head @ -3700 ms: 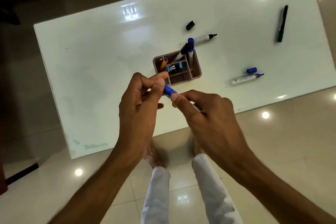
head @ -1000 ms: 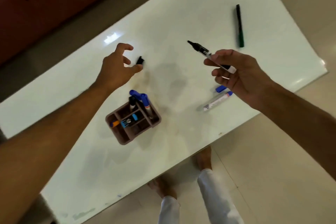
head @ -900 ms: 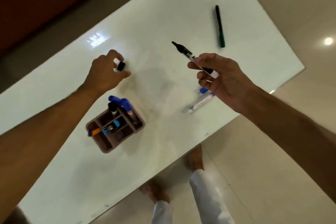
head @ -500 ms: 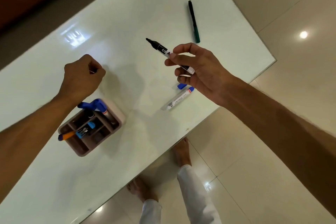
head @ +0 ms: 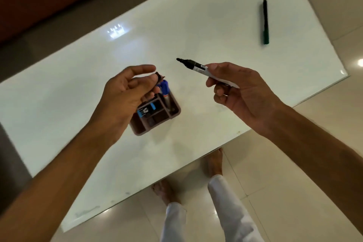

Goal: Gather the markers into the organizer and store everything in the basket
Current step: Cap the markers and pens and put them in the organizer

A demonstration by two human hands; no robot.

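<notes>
Organizer [head: 157,116] stands on glossy white table [head: 206,25], beige floor tiles [head: 294,173] beneath

1. A white glossy table [head: 196,25] carries the things; ceiling lights reflect off its surface, and it lies skewed across the view.
2. A brown compartmented organizer [head: 157,118] stands on the table, directly under and just right of the left hand [head: 125,94], which hides its far left corner.
3. The organizer's compartments hold capped markers and small blue and black items; they are too blurred to name.
4. A dark green marker [head: 265,22] lies flat on the table, well beyond the right hand [head: 241,88] and off to its right, near the far edge.
5. The table stands on a pale tiled floor [head: 294,163].
</notes>
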